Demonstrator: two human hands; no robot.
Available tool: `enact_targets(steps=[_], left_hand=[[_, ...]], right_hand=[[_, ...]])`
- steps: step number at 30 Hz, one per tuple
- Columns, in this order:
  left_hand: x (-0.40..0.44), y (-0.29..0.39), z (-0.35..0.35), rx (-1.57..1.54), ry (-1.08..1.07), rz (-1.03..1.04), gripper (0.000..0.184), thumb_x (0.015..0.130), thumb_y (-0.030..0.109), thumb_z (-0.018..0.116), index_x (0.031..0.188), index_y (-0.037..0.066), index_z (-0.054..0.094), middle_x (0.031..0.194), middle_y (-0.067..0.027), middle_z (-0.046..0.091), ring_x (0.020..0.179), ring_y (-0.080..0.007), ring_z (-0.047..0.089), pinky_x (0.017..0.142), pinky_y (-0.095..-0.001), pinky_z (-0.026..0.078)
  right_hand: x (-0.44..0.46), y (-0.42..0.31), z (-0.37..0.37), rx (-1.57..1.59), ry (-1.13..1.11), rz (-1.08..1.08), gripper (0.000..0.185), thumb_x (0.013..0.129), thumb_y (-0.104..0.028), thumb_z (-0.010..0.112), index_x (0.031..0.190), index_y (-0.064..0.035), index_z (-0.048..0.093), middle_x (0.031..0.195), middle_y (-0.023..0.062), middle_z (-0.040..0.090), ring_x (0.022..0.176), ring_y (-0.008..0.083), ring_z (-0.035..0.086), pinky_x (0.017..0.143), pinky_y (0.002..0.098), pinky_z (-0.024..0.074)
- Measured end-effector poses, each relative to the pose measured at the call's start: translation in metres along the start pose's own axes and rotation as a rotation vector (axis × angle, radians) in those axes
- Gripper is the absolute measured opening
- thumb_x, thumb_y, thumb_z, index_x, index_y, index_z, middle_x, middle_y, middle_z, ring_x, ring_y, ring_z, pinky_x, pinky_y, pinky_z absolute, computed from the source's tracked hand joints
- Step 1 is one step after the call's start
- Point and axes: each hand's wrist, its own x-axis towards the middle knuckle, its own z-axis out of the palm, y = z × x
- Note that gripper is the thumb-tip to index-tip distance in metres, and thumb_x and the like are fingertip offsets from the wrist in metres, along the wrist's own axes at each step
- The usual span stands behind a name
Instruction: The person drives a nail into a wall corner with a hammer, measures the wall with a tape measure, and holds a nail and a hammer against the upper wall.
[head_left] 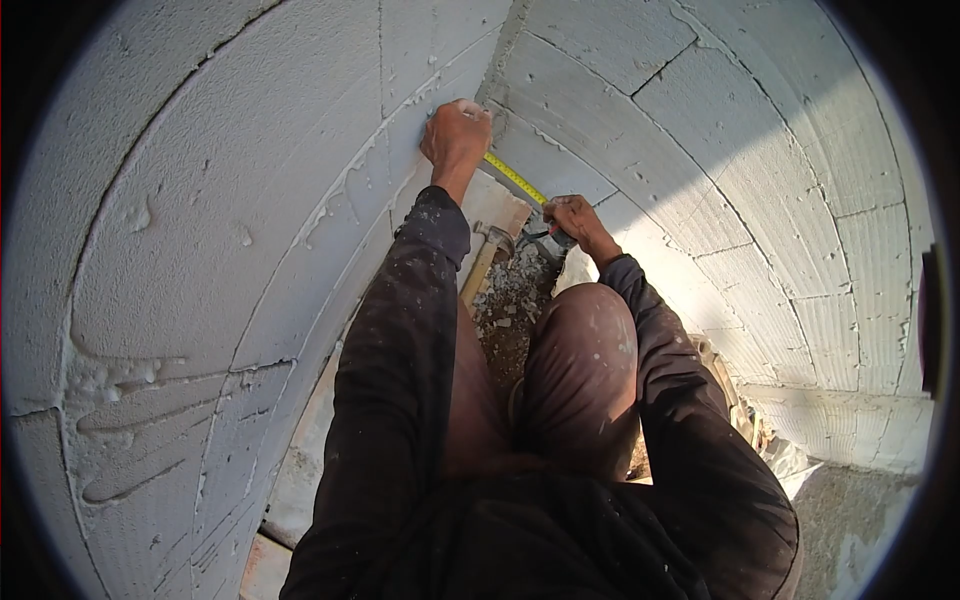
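A yellow tape measure blade (pixel 515 179) is stretched between my two hands, low in the corner where the block walls meet. My left hand (pixel 458 138) is closed at the blade's far end, against the left wall; its fingertips are partly hidden. Nearer to me, my right hand (pixel 580 222) is closed around the other end of the tape measure, and the case is mostly covered by the fingers. Below the blade, a hammer (pixel 480 272) with a pale handle leans with its head up, just in front of my knees.
Pale block walls with mortar joints rise on the left (pixel 250 180) and right (pixel 720 150). Broken rubble (pixel 510 290) covers the ground between my knees. A flat pale slab (pixel 500 205) lies in the corner. Sunlight falls on the lower right wall.
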Motion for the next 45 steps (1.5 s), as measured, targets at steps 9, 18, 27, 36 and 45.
enact_targets(steps=[9, 18, 27, 36, 45], left_hand=[[0.002, -0.007, 0.000, 0.036, -0.024, 0.079, 0.042, 0.086, 0.040, 0.079, 0.119, 0.014, 0.078, 0.116, -0.0199, 0.077, 0.108, -0.0387, 0.072, 0.094, -0.0458, 0.056], [-0.002, -0.010, -0.061, -0.131, -0.310, 0.170, 0.066, 0.091, 0.031, 0.080, 0.145, 0.001, 0.058, 0.136, -0.0287, 0.066, 0.128, -0.0361, 0.064, 0.107, -0.0409, 0.050], [-0.014, -0.002, -0.085, -0.300, -0.418, 0.165, 0.069, 0.097, 0.042, 0.072, 0.150, 0.002, 0.052, 0.147, -0.0254, 0.059, 0.137, -0.0372, 0.057, 0.114, -0.0429, 0.044], [-0.033, 0.000, -0.112, -0.489, -0.353, 0.388, 0.073, 0.100, 0.066, 0.057, 0.154, 0.018, 0.051, 0.155, -0.0221, 0.052, 0.150, -0.0389, 0.042, 0.120, -0.0544, 0.034], [-0.041, -0.001, -0.115, -0.450, -0.318, 0.433, 0.072, 0.103, 0.060, 0.055, 0.153, 0.009, 0.050, 0.152, -0.0280, 0.053, 0.147, -0.0429, 0.045, 0.121, -0.0528, 0.035]], right_hand=[[0.002, 0.009, 0.005, -0.030, 0.058, 0.023, 0.042, 0.101, -0.039, 0.057, 0.087, -0.0019, 0.068, 0.083, 0.0102, 0.068, 0.087, 0.0240, 0.062, 0.093, 0.0344, 0.0440], [0.004, 0.013, 0.006, -0.178, 0.068, -0.141, 0.040, 0.103, -0.037, 0.055, 0.088, -0.0022, 0.067, 0.086, 0.0098, 0.069, 0.086, 0.0259, 0.063, 0.094, 0.0367, 0.0442], [0.010, -0.022, -0.007, -0.166, 0.004, 0.051, 0.037, 0.100, -0.041, 0.060, 0.101, -0.0066, 0.072, 0.105, 0.0180, 0.071, 0.101, 0.0372, 0.065, 0.093, 0.0433, 0.0518], [0.022, -0.002, 0.000, -0.309, 0.008, 0.039, 0.044, 0.096, -0.045, 0.066, 0.109, -0.0037, 0.074, 0.111, 0.0274, 0.071, 0.102, 0.0450, 0.070, 0.089, 0.0471, 0.0572], [0.024, 0.056, 0.020, -0.450, 0.086, -0.083, 0.022, 0.107, -0.030, 0.051, 0.106, -0.0144, 0.066, 0.094, 0.0065, 0.072, 0.094, 0.0301, 0.068, 0.098, 0.0411, 0.0502]])
